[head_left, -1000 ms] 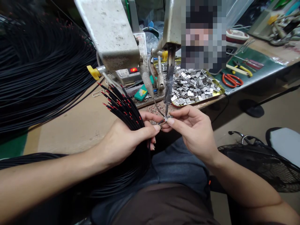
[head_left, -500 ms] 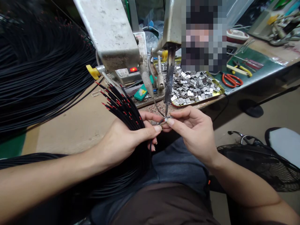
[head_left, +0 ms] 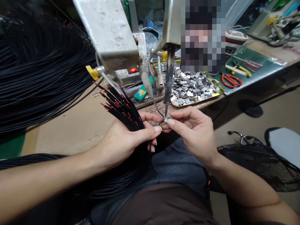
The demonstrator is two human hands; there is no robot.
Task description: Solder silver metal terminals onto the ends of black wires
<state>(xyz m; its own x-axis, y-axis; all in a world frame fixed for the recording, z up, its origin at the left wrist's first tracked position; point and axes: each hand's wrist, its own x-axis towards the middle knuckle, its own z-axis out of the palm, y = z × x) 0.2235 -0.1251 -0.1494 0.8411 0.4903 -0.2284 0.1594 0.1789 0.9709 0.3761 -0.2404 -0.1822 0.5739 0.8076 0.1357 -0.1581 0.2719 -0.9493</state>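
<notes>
My left hand [head_left: 131,134] is closed round a bundle of black cables [head_left: 124,109] with red wire tips, and its thumb and forefinger pinch one cable whose end meets a small metal connector [head_left: 168,119]. Between the thumb and fingers of my right hand [head_left: 195,129] the connector is held. Directly above it, the tip of an upright soldering iron [head_left: 169,78] touches or nearly touches the joint. A thin solder feed tube [head_left: 157,107] slants down to the same spot from the left.
Behind the iron, a yellow-rimmed tray [head_left: 221,92] holds many metal connectors. Orange-handled pliers [head_left: 231,80] lie right of it. A large heap of black cables [head_left: 42,72] covers the left. A fan [head_left: 257,165] stands lower right. A person [head_left: 199,37] is blurred behind the tray.
</notes>
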